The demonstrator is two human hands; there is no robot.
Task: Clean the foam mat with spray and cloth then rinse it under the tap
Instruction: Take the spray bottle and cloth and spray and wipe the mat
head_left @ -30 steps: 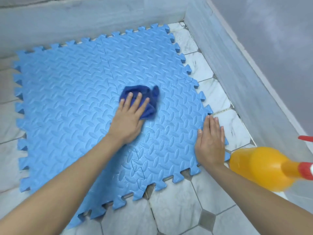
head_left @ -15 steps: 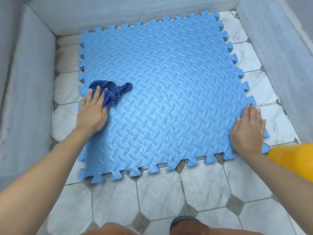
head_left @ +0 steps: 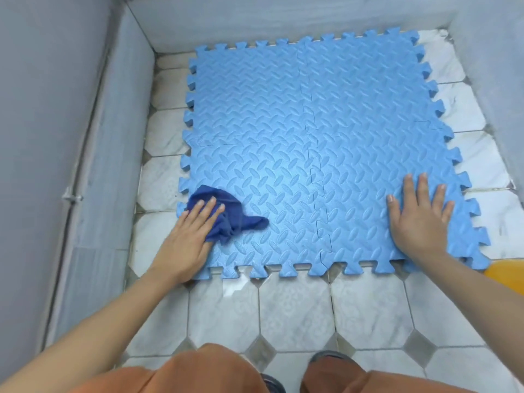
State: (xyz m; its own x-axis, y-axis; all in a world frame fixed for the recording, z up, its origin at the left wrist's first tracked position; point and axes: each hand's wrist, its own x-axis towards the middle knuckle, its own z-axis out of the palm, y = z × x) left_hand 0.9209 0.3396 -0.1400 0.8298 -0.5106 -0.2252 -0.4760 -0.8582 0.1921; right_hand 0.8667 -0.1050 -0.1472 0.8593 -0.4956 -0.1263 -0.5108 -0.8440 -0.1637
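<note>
A light blue foam mat [head_left: 312, 131] of interlocking tiles lies flat on the tiled floor. My left hand [head_left: 187, 242] presses a dark blue cloth [head_left: 226, 219] onto the mat's near left corner, fingers resting on top of the cloth. My right hand [head_left: 419, 219] lies flat with spread fingers on the mat's near right part, holding nothing. The orange spray bottle [head_left: 507, 276] shows only partly at the right edge, just past the mat's near right corner.
Grey marble walls [head_left: 85, 165] close in on the left, back and right. White octagonal floor tiles [head_left: 295, 310] lie between the mat and my knees in orange trousers [head_left: 215, 370]. A dark shoe [head_left: 331, 357] shows at the bottom.
My left hand has dragged the cloth from the mat's middle to its left edge, then toward the near left corner. My right hand stays flat on the right part. The view has shifted left.
</note>
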